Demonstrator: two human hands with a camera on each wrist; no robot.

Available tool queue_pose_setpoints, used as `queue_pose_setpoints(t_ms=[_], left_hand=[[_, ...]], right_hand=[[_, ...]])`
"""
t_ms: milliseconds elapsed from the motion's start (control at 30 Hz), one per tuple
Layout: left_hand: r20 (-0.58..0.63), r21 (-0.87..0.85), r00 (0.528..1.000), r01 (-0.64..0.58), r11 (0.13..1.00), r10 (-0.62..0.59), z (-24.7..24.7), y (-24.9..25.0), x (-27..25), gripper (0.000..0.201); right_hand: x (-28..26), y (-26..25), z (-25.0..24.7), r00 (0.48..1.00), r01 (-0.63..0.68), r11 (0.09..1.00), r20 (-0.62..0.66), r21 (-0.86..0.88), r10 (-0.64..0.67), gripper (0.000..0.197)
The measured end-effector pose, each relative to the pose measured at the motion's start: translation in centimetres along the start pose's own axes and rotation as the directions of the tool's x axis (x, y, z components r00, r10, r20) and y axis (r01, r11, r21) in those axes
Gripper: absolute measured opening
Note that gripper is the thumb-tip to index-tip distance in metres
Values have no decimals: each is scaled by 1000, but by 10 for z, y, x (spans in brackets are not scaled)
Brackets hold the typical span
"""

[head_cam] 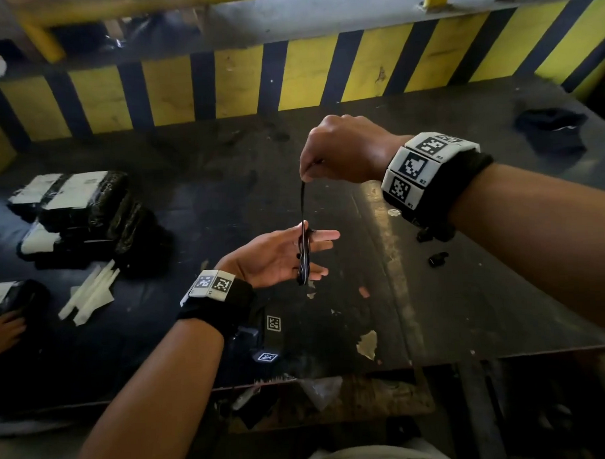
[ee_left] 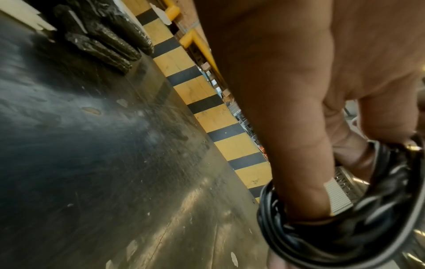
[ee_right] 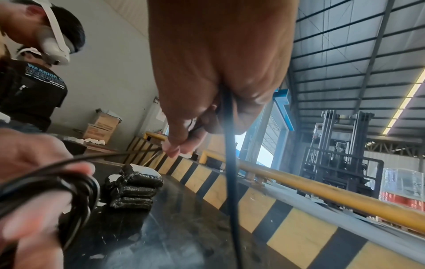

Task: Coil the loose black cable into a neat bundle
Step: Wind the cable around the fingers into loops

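The black cable is partly wound into a small coil around the straight fingers of my left hand, which lies palm up over the dark table. From the coil a taut strand rises straight up to my right hand, which pinches it between thumb and fingers. The left wrist view shows the coil looped around the fingers. In the right wrist view the strand hangs from my right hand, and the coil sits on my blurred left hand.
Black wrapped packages with white labels are stacked at the left, with white paper strips in front. Small black pieces and a black cloth lie at the right. A yellow-black striped barrier runs behind. Another person's hand is at the left edge.
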State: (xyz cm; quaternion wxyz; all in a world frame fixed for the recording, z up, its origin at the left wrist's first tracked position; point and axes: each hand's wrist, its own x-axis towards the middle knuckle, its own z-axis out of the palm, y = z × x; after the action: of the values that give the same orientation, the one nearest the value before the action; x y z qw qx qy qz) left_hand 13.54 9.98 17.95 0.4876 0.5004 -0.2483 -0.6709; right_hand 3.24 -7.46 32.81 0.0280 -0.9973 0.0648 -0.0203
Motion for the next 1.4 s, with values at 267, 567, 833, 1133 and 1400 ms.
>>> queue_pose_setpoints(t_ms=[267,567,833,1133,1400], left_hand=[[-5,-143,998,-60,988,60,-1,-11,-18,65],[30,-74,988,-152,986,154,-3,-4,-37,65],[125,-86,931,-333,939,342,11,47,-49,57],[-108,-12,957,-273,962,270,-26,51,-20,52],[-181,10,975,-126,992,126,-34,25,0,47]], right_hand=[[6,9,33,998,37,991,-57,132,-30,16],[12,18,65,996,16,961,-94,277,10,16],[-31,-12,158,1000,7,853,-9,521,-3,21],[-52,-41,172,989,146,786,-86,601,-118,19],[-50,-33,132,990,110,965,57,238,-127,32]])
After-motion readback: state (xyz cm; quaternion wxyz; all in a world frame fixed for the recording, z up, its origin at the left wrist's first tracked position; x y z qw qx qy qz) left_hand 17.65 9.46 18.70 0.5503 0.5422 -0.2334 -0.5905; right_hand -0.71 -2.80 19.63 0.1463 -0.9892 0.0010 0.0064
